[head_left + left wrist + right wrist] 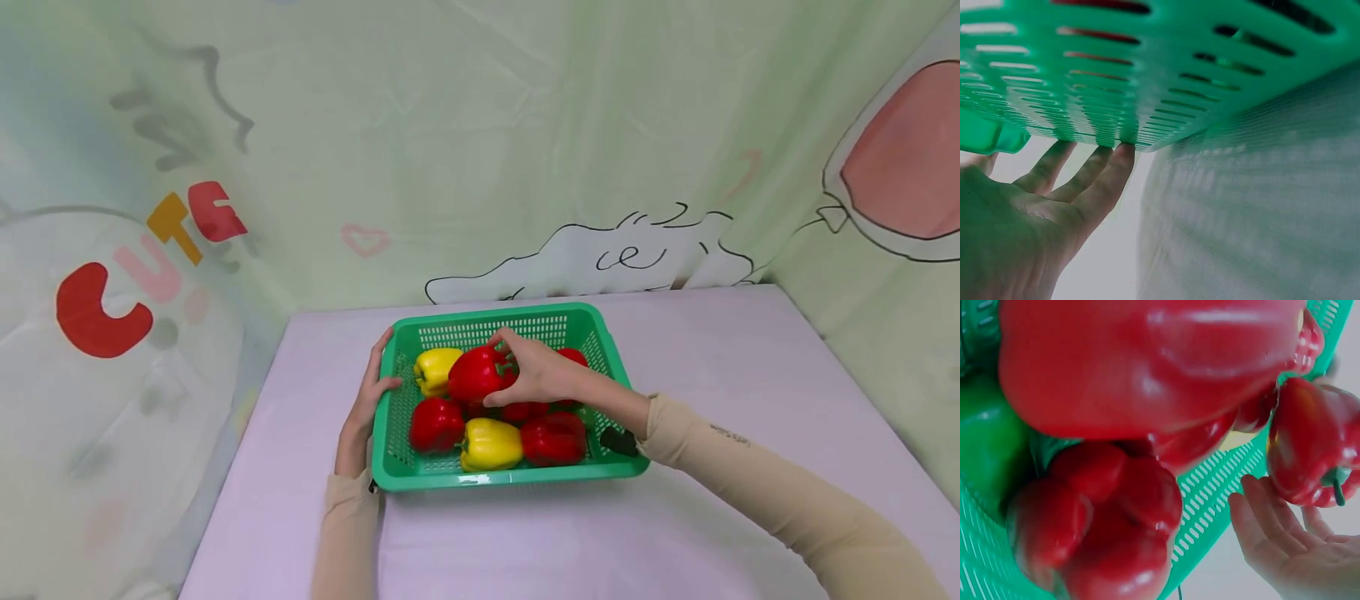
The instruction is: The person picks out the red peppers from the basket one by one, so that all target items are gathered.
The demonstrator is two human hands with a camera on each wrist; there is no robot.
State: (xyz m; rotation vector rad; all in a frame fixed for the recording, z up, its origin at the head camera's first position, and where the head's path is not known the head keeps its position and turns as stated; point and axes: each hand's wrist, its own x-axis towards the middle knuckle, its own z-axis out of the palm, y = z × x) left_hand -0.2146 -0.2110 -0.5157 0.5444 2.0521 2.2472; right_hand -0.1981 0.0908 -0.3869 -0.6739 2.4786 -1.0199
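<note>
A green plastic basket (510,479) with slotted walls holds several red and yellow bell peppers. My left hand (367,396) grips its left side, the thumb over the rim and the fingers along the outer wall. From below, the left wrist view shows those fingers (1094,178) against the basket. With thumb and fingers around it, my right hand (536,371) holds a red bell pepper (474,375) above the others. In the right wrist view this pepper (1310,440) shows its green stem beside my right hand (1291,540).
A yellow pepper (491,444) lies at the basket's front, between two red ones. Another yellow pepper (437,369) is at the back left. Something green (988,437) sits low in a corner. The basket stands on a pale table (712,358) before a printed curtain (487,150).
</note>
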